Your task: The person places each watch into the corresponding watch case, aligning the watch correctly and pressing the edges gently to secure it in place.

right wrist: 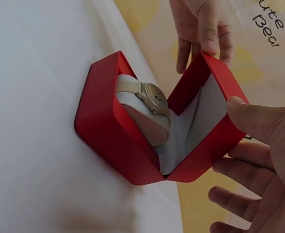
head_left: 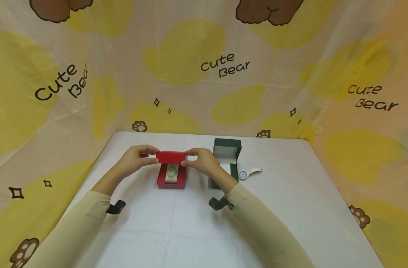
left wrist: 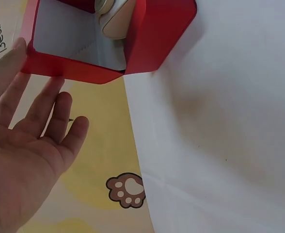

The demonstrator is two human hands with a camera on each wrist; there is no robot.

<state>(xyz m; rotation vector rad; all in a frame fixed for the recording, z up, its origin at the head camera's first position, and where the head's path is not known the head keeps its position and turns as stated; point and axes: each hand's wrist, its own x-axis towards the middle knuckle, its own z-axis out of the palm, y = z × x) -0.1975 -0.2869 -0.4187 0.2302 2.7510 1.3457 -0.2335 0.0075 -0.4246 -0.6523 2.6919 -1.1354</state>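
A red watch box (head_left: 171, 185) stands on the table with its hinged lid (head_left: 171, 156) raised partway. Inside it, a pale-strapped wristwatch (right wrist: 154, 98) is wrapped round a light cushion (right wrist: 145, 124). My left hand (head_left: 137, 158) pinches the lid's left end, thumb on the near edge and fingers behind. At the right end, my right hand (head_left: 204, 162) pinches the same lid between thumb and fingers. In the right wrist view its lower fingers (right wrist: 234, 204) are spread off the box.
An open dark green box (head_left: 227, 143) stands right of the red one, partly behind my right forearm. A white-strapped watch (head_left: 244, 175) lies beside it. Printed cloth (head_left: 184, 52) hangs behind the white table (head_left: 177, 238).
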